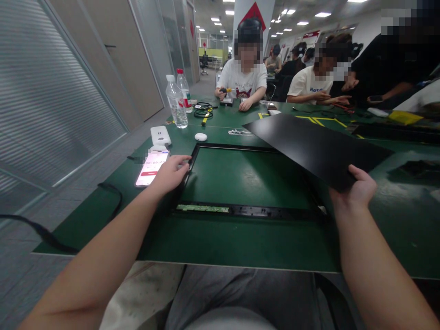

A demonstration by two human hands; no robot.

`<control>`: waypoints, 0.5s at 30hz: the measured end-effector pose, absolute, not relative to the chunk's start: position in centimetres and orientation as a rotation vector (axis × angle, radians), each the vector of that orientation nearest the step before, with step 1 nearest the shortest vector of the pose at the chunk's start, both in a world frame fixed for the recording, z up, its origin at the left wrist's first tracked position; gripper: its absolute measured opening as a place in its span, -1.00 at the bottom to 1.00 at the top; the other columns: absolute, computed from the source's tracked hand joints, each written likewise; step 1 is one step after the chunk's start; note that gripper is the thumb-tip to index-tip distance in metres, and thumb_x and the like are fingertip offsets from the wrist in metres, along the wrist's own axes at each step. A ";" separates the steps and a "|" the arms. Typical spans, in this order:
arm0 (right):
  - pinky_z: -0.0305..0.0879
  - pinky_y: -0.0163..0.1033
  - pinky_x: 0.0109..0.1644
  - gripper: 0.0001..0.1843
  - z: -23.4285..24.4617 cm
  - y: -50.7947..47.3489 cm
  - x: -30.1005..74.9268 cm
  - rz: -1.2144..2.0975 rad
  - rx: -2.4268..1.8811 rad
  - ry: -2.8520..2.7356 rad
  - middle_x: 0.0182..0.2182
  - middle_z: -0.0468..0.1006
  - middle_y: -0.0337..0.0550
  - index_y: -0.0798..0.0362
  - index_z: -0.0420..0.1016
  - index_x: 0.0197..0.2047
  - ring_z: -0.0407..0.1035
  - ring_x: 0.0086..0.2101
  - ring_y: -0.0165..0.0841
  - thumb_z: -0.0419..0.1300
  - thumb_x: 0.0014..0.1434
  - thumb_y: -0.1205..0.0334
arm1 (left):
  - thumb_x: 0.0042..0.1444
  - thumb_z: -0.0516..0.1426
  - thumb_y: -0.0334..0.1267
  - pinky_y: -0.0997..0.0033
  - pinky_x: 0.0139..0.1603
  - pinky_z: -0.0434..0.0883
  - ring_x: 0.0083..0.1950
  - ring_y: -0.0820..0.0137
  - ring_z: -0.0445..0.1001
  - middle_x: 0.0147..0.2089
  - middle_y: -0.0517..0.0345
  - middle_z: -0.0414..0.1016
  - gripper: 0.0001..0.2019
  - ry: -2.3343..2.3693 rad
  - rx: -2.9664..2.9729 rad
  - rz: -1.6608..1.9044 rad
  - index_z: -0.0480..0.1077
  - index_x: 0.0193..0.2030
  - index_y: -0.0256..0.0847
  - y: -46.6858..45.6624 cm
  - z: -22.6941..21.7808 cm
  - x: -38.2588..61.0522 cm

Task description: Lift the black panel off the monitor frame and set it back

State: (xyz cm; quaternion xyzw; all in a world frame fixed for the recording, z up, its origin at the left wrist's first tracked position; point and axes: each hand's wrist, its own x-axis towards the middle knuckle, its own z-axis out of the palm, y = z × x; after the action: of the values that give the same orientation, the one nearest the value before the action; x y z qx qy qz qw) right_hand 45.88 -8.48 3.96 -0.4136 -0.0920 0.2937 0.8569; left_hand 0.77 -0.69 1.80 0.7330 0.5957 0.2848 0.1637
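Observation:
On the green table lies a black rectangular monitor frame (275, 211), with a narrow green circuit board (202, 208) along its near side. My left hand (172, 173) is at the frame's left side, its fingers and thumb closed on that edge. A thin, matte black panel (302, 144) is held tilted above the frame's right part by my right hand (357, 188), which grips its near corner. The panel hides the frame's far right corner. Beside my left hand, a phone (153, 167) shows a running-timer screen.
A white earbud case (200, 137), a white power bank (160, 135) and two water bottles (176, 105) stand beyond my left hand. Cables (203, 111) lie farther back. Across the table, a person (243, 78) holds a screwdriver (227, 90); other people work at the right.

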 end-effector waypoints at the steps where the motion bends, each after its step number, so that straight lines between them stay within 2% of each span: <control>1: 0.57 -0.15 -0.10 -0.72 4.1 -8.7 45.5 0.634 -0.865 -0.214 -0.23 0.55 -0.07 0.14 0.46 -0.20 0.50 -0.21 -0.29 0.11 -0.02 0.46 | 0.22 0.06 -0.14 0.06 0.22 0.44 0.10 0.09 0.53 0.16 -0.06 0.55 -0.55 1.702 2.044 0.846 0.51 0.18 -0.21 -0.8 1.9 0.8; 6: 0.56 0.05 -0.08 -0.73 4.3 -9.5 44.8 0.737 -0.906 -0.309 -0.26 0.56 -0.06 0.16 0.53 -0.21 0.50 -0.29 -0.23 0.14 -0.03 0.40 | 0.22 0.11 -0.09 0.04 0.32 0.35 0.23 0.09 0.48 0.24 -0.07 0.53 -0.52 1.540 1.723 1.140 0.45 0.23 -0.24 -0.8 1.9 1.2; 9: 0.55 0.06 -0.09 -0.76 4.4 -9.7 45.0 0.752 -0.918 -0.355 -0.29 0.57 -0.09 0.11 0.55 -0.27 0.50 -0.31 -0.23 0.19 -0.08 0.38 | 0.17 0.18 -0.07 0.07 0.32 0.35 0.26 0.11 0.47 0.27 -0.14 0.50 -0.48 1.358 1.521 1.312 0.42 0.23 -0.25 -0.6 1.7 1.4; 12: 0.56 0.02 -0.12 -0.79 4.3 -9.9 45.6 0.744 -0.943 -0.384 -0.38 0.56 -0.17 0.09 0.54 -0.37 0.47 -0.42 -0.29 0.23 -0.18 0.39 | 0.12 0.25 -0.05 0.12 0.29 0.38 0.20 0.15 0.52 0.17 -0.12 0.58 -0.52 1.237 1.356 1.372 0.46 0.14 -0.23 -0.8 2.0 1.5; 15: 0.58 -0.01 -0.14 -0.75 4.1 -10.0 46.0 0.749 -0.945 -0.456 -0.39 0.58 -0.18 0.08 0.55 -0.37 0.48 -0.45 -0.29 0.28 -0.24 0.37 | 0.05 0.31 -0.04 0.18 0.12 0.49 0.02 0.20 0.61 -0.07 -0.03 0.66 -0.55 1.160 1.223 1.314 0.51 0.04 -0.23 -1.2 2.7 1.5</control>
State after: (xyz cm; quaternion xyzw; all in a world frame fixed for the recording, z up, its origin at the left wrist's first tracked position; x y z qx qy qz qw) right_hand 45.95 -10.04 4.07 -0.4403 -0.2127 0.3492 0.7994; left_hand 1.46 -1.17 2.71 0.5016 0.4759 0.5387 0.4813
